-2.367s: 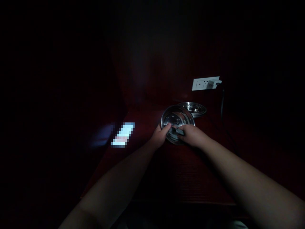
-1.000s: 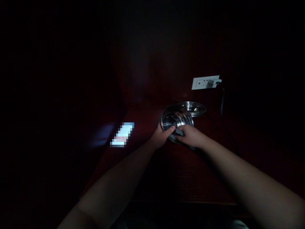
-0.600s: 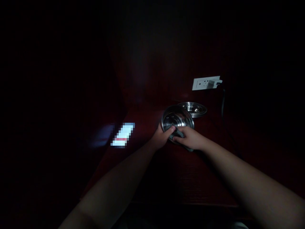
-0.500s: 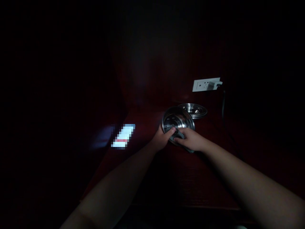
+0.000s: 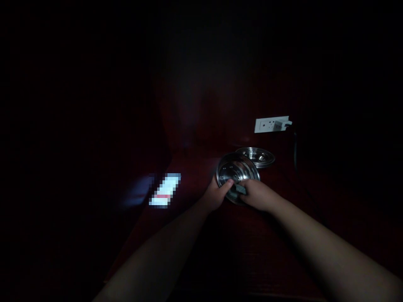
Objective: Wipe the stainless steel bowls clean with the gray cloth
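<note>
A shiny steel bowl point(image 5: 229, 165) is held tilted, its inside facing me. My left hand point(image 5: 217, 195) grips it at the lower left, thumb over the rim and the other fingers hidden behind it. My right hand point(image 5: 256, 194) is closed on a greyish-green cloth point(image 5: 241, 189), which lies against the bowl's lower inside wall. Behind the bowl, a stack of steel plates point(image 5: 264, 158) rests on the dark red table point(image 5: 195, 167).
To the left lies a bright, pixelated rectangle point(image 5: 165, 191), perhaps a screen. A white wall socket point(image 5: 271, 124) with a plug and a dark cable point(image 5: 295, 151) is at the back right. Most of the surroundings are dark.
The whole view has shifted, so everything sits lower. My right hand has moved deeper into the bowl with the cloth, whose hanging end below the hand no longer shows.
</note>
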